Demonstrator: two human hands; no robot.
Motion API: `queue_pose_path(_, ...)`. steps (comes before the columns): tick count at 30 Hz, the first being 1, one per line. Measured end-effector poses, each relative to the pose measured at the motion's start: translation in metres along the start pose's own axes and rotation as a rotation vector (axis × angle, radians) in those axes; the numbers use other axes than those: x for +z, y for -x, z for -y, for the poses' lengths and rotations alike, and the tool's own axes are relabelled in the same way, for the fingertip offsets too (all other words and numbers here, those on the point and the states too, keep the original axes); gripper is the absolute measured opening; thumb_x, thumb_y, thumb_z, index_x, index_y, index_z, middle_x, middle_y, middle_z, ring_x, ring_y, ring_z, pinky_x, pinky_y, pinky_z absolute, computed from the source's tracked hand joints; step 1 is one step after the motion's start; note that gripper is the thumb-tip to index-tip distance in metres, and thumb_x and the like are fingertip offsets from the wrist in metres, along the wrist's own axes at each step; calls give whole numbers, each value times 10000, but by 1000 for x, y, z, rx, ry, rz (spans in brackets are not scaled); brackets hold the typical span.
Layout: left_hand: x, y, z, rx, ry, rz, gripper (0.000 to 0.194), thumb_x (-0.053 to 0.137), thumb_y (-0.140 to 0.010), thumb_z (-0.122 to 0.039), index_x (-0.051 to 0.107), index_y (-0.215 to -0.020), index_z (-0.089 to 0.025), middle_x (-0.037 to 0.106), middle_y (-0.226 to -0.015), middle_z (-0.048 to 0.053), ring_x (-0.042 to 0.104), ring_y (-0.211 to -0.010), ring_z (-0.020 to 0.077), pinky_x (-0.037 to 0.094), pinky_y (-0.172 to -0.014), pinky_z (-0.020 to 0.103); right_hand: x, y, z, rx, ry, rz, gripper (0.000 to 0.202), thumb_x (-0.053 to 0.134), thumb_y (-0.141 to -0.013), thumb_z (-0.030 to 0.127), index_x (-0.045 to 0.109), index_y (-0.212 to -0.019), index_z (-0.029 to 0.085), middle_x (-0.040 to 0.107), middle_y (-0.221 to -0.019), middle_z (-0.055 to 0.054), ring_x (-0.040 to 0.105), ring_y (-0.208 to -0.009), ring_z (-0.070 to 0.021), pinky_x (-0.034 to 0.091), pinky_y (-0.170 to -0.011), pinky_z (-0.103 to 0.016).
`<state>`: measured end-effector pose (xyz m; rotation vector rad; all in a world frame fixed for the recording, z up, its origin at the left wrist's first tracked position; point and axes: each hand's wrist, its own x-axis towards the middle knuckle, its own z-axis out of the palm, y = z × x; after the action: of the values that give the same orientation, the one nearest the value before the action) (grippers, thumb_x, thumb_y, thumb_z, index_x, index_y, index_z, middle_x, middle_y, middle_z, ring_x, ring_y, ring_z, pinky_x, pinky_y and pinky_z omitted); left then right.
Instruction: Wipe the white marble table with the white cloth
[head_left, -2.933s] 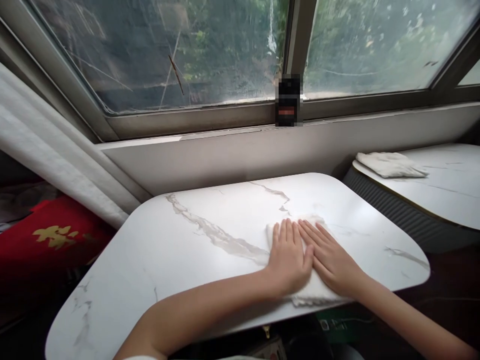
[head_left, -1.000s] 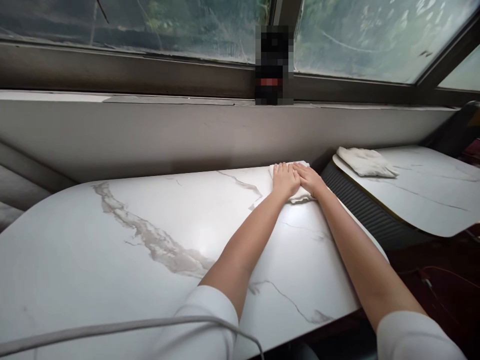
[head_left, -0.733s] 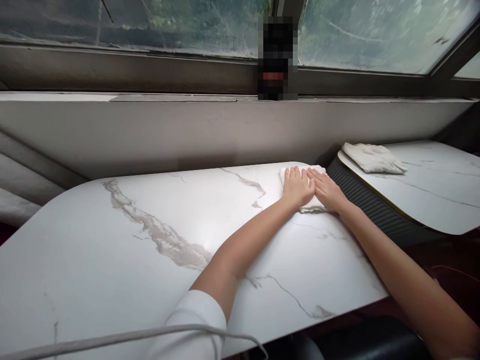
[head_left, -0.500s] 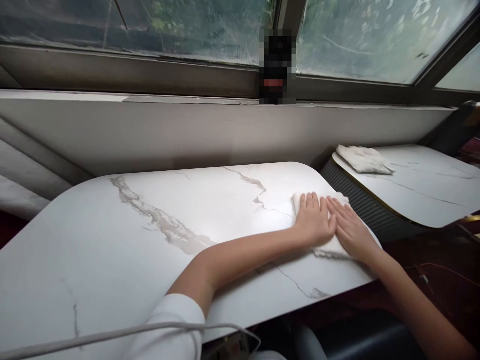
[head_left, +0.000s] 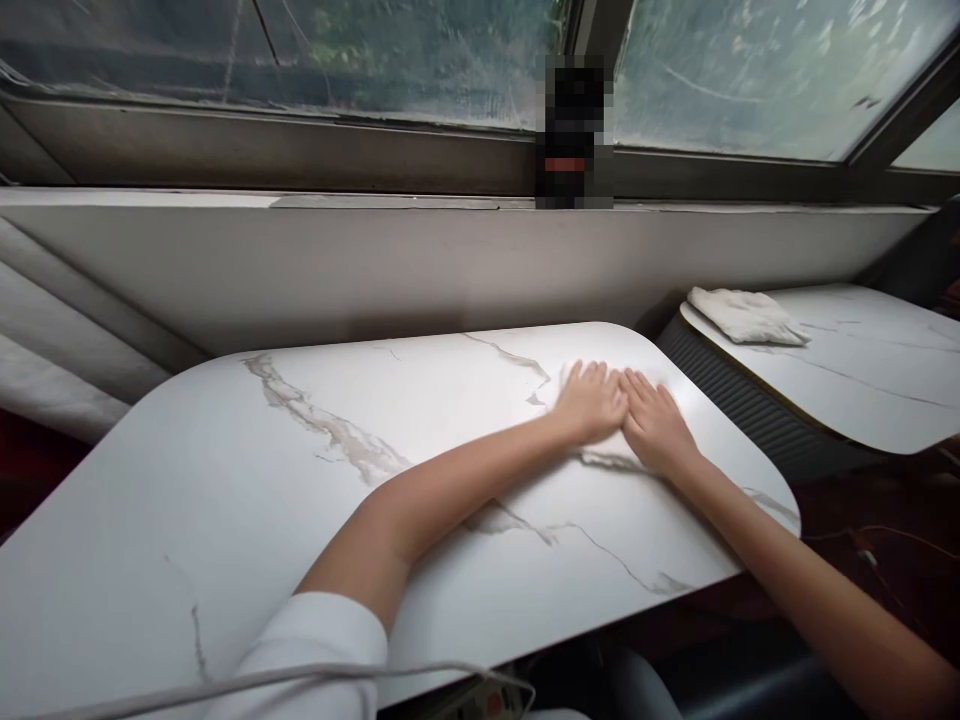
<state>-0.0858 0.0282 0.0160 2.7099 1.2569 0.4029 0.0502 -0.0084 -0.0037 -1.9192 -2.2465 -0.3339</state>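
Note:
Both hands press side by side on a white cloth (head_left: 615, 452) lying on the white marble-patterned table (head_left: 450, 400), toward its right part. My left hand (head_left: 592, 402) lies flat on the cloth with its fingers stretched out. Touching it on the right, my right hand (head_left: 657, 420) is also flat, fingers extended and pointing up and left. Most of the cloth is hidden under the hands; its lower edge shows beneath them, and its upper edge is blurred.
Another marble-patterned table (head_left: 885, 350) stands at the right, with a folded white cloth (head_left: 748, 316) on its near-left corner. A grey cable (head_left: 300, 675) crosses the bottom left. Behind the tables run a low wall (head_left: 375, 265) and windows.
Both hands and the cloth under them have moved left and slightly toward the window side, away from the table's right edge. The view has shifted slightly.

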Motion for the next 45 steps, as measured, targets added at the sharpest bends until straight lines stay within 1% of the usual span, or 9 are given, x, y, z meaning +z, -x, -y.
queue_pose_path(6, -6, -51, 82, -272, -68, -118, 505, 219, -962, -287, 389, -1390, -79, 385, -1460, 129, 313, -1357, 206, 142, -1143, 386, 19, -128, 22, -151, -98, 53, 535, 255, -915, 217, 360, -1424, 88, 354, -1478, -128, 299, -1372, -231, 249, -1106, -447)
queue_pose_path(11, -7, -44, 89, -368, -90, -180, 505, 218, -965, -291, 392, -1392, -84, 376, -1463, 139, 310, -1359, 221, 153, -1138, 400, 19, -136, 32, -209, -116, 69, 536, 233, -928, 223, 349, -1423, 53, 326, -1493, -119, 274, -1383, -205, 214, -1127, -396)
queue_pose_path(17, -3, -3, 41, -262, -73, -143, 524, 239, -973, -338, 362, -1411, -78, 353, -1471, 159, 278, -1376, 235, 122, -1146, 418, 9, -61, 21, -227, -96, 14, 538, 222, -931, 208, 327, -1433, 44, 324, -1486, -149, 262, -1385, -239, 239, -1117, -448)
queue_pose_path(24, -17, 107, -37, -26, 32, -35, 557, 239, -968, -335, 310, -1432, -35, 291, -1491, 191, 200, -1399, 290, 99, -1153, 469, -33, 90, 52, -203, -60, -94, 656, 238, -910, 208, -39, -1500, 132, 338, -1484, -127, 253, -1386, -252, 292, -1092, -528)
queue_pose_path(27, -27, 156, -49, 39, 78, -14, 555, 253, -967, -346, 294, -1448, -71, 253, -1509, 146, 143, -1415, 260, 91, -1165, 453, -48, 136, 76, -223, -72, -131, 727, 288, -879, 223, -89, -1495, 136, 294, -1502, -120, 250, -1385, -280, 304, -1082, -551)
queue_pose_path(30, -34, 180, -48, 38, 119, 12, 540, 253, -972, -352, 284, -1458, -120, 215, -1522, 87, 104, -1421, 213, 133, -1173, 415, -52, 150, 87, -292, -80, -136, 754, 312, -865, 233, -86, -1494, 112, 294, -1499, -135, 261, -1380, -297, 311, -1076, -555)
queue_pose_path(35, -35, 145, -17, -129, 155, 73, 540, 180, -970, -303, 277, -1451, -77, 234, -1519, 108, 140, -1418, 210, 132, -1167, 441, -35, 93, 92, -323, -36, -87, 684, 252, -884, 200, -19, -1490, 37, 367, -1455, -194, 239, -1385, -306, 278, -1078, -563)
queue_pose_path(39, -31, 83, 48, -235, 76, -27, 523, 157, -965, -253, 321, -1435, -91, 295, -1507, 74, 202, -1406, 181, 94, -1167, 405, -15, -2, 106, -198, -57, 51, 590, 228, -903, 229, 249, -1465, 54, 318, -1490, -152, 238, -1391, -267, 237, -1108, -508)
queue_pose_path(45, -37, 25, 141, -382, -73, -114, 494, 191, -958, -223, 388, -1397, -109, 369, -1474, 82, 282, -1376, 173, 119, -1152, 393, 7, -123, 132, -223, -117, 113, 561, 240, -911, 223, 304, -1434, 31, 287, -1506, -150, 217, -1401, -237, 169, -1129, -457)
